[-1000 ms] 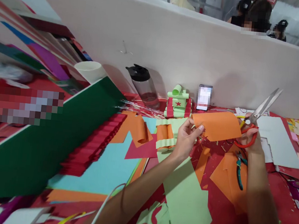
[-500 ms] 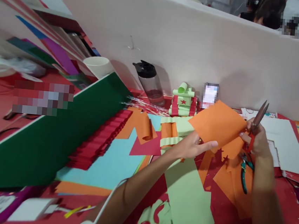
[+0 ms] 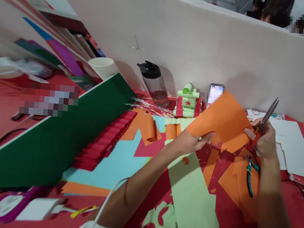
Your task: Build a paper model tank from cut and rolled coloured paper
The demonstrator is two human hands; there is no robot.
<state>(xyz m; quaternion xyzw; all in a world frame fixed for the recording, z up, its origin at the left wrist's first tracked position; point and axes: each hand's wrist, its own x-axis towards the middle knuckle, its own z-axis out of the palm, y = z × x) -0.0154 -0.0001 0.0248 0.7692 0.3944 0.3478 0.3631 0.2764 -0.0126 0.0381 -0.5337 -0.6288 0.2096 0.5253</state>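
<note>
A sheet of orange paper (image 3: 223, 119) is held up at a slant between my hands. My left hand (image 3: 193, 141) grips its lower left part, thumb in front and fingers hidden behind. At its right edge, my right hand (image 3: 266, 137) pinches the sheet and also holds red-handled scissors (image 3: 269, 112), their blades pointing up and away from the sheet. Pliers with teal handles (image 3: 248, 179) lie below on more orange paper (image 3: 228, 182). A long pale green sheet (image 3: 193, 200) lies beneath my left wrist, a small orange cutout (image 3: 185, 161) on it.
A green board (image 3: 58, 137) leans at the left beside folded red paper (image 3: 106, 138). Along the white partition (image 3: 188, 42) stand a dark-lidded bottle (image 3: 156, 87), a rolled-paper model (image 3: 187, 103) and a phone (image 3: 214, 94). White sheets (image 3: 294, 145) lie at right.
My left hand now grips the orange sheet, where its thumb and fingers were apart before. The sheet has turned and tilted, showing more of its face. The scissors stay in my right hand.
</note>
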